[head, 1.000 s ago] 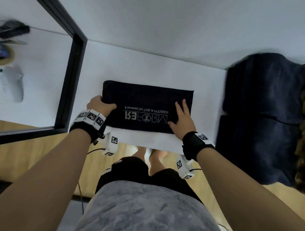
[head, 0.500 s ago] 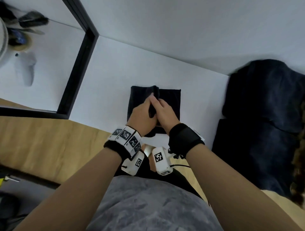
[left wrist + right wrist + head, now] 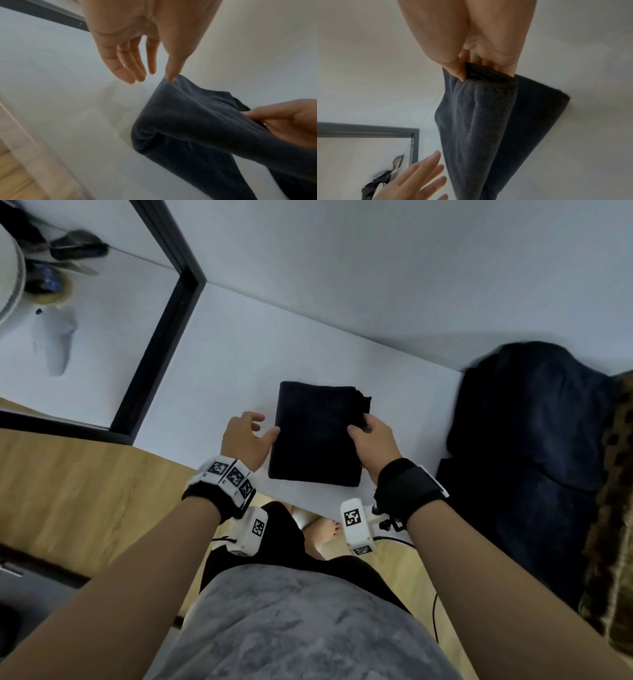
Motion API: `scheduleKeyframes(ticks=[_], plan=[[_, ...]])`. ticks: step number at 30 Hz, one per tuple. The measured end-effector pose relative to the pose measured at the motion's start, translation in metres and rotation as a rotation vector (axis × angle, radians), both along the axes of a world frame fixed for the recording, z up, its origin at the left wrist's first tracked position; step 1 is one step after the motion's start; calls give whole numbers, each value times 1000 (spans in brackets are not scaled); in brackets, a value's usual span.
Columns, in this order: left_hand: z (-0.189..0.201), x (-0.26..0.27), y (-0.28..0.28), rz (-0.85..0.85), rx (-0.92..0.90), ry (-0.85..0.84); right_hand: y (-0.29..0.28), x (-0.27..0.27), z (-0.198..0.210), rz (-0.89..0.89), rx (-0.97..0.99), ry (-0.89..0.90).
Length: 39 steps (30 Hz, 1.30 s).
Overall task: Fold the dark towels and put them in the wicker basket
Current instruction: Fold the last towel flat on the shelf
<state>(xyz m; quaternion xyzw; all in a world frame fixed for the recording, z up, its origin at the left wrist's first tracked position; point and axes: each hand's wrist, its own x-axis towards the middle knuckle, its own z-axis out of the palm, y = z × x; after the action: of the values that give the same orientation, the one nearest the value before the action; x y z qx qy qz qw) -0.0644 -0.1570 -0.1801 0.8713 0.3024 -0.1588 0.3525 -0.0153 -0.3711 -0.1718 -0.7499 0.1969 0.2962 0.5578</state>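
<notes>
A folded dark towel [image 3: 317, 436] lies as a compact rectangle on the white table [image 3: 239, 364]. My left hand [image 3: 265, 426] hovers at the towel's left edge with its fingers spread and relaxed. In the left wrist view only the thumb tip [image 3: 169, 79] touches the towel [image 3: 197, 121]. My right hand [image 3: 359, 428] pinches the towel's right edge, thumb on top. The right wrist view shows that thumb [image 3: 457, 71] clamping the layered edge of the towel [image 3: 479, 115], with the open left hand [image 3: 419, 180] below. A heap of dark towels [image 3: 531, 440] lies at the right.
A black-framed pane [image 3: 161, 344] borders the table on the left, with dark objects [image 3: 68, 251] showing behind or in it. A brown woven-looking surface [image 3: 616, 474] sits at the far right edge, past the heap. The table's front edge [image 3: 308, 498] is near my wrists, with wooden floor [image 3: 85, 491] below.
The towel was spread wide with white lettering showing. Both hands brought its ends together, and it now lies folded smaller. The left hand has let go; the right still holds the edge.
</notes>
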Motion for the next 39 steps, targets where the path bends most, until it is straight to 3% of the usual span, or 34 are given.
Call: scheduleKeyframes(ticks=[7, 13, 18, 25, 31, 39], plan=[[-15, 15, -19, -8, -170, 133, -18, 3, -18, -5, -119, 55], [-20, 25, -29, -37, -106, 161, -25, 4, -25, -4, -345, 43], [-21, 28, -27, -53, -117, 211, -14, 1, -27, 35, -272, 80], [-13, 30, -25, -32, -388, 281, 0, -8, -25, -90, -63, 207], [21, 51, -48, -173, -552, 286, -33, -24, 25, -248, -160, 79], [92, 66, -139, -419, -859, 199, -117, -69, 125, -565, -376, -224]])
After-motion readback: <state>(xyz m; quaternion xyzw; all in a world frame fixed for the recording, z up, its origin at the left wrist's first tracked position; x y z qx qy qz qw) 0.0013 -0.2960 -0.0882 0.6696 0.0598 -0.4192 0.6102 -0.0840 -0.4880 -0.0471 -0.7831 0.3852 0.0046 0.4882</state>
